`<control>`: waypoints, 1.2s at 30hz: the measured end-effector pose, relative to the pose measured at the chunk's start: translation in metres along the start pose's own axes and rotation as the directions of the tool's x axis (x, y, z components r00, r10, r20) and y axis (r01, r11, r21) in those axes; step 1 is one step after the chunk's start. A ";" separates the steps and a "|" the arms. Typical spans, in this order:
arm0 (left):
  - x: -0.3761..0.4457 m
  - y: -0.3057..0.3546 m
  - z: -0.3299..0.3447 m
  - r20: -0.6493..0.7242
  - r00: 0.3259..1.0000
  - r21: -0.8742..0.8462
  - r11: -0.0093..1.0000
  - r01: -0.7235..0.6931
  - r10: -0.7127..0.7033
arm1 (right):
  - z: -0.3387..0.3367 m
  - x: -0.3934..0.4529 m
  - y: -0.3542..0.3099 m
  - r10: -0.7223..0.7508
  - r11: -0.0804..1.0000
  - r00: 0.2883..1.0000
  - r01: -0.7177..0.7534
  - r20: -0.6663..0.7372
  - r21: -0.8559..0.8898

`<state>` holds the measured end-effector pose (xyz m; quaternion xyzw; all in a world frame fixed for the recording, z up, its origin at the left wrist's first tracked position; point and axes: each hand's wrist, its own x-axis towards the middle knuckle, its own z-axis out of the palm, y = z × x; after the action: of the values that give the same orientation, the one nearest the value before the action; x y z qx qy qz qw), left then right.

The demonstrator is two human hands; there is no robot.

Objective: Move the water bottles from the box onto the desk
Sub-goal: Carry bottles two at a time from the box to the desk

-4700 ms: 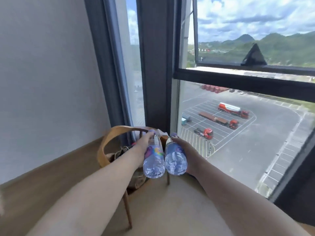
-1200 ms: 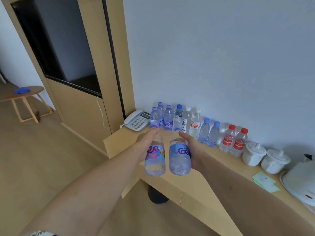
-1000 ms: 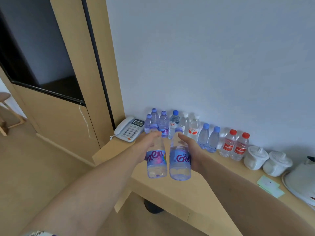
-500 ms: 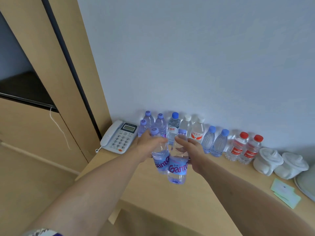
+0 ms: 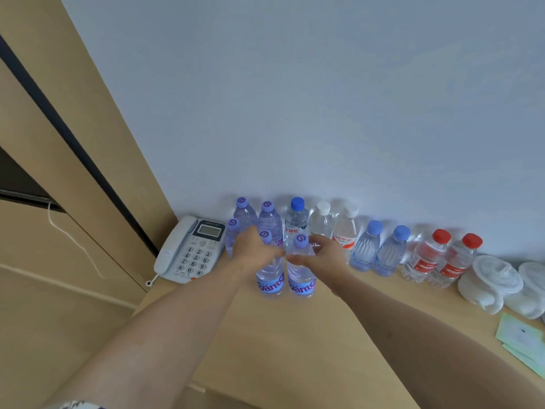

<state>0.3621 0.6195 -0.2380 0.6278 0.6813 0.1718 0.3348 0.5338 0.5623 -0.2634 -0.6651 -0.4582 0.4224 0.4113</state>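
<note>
Two clear water bottles with purple caps and purple labels stand upright side by side on the wooden desk point(image 5: 295, 349), in front of a row of bottles. My left hand point(image 5: 252, 252) grips the upper body of the left bottle point(image 5: 269, 280). Around the shoulder of the right bottle point(image 5: 301, 281) my right hand point(image 5: 323, 256) is wrapped. Both bottle bases look level with the desk top; I cannot tell whether they touch it. The box is out of view.
Several bottles point(image 5: 365, 249) with purple, blue, white and red caps line the wall. A white telephone point(image 5: 188, 249) sits at the desk's left end. Two white lidded cups point(image 5: 495, 283) and green paper slips point(image 5: 519, 340) lie to the right.
I turned from the window to the desk carrying both bottles. In the last second my hands tipped them upright and lowered them in front of the row.
</note>
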 end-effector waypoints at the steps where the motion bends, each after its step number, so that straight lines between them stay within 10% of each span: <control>1: 0.004 -0.001 0.001 0.000 1.000 0.025 1.000 -0.013 0.013 | 0.002 0.003 -0.001 0.002 1.000 1.000 -0.002 0.002 -0.031; 11: 0.029 -0.007 -0.002 0.013 0.991 0.074 0.989 -0.130 0.130 | 0.013 0.019 -0.013 0.025 0.970 0.998 -0.036 -0.051 -0.241; 36: 0.052 0.005 -0.019 0.138 0.971 0.149 0.965 -0.214 0.194 | 0.037 0.030 -0.020 0.029 0.991 0.971 -0.058 -0.237 -0.118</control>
<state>0.3534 0.6741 -0.2336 0.7293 0.6028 0.1105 0.3041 0.5003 0.6020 -0.2617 -0.7446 -0.4168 0.3205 0.4112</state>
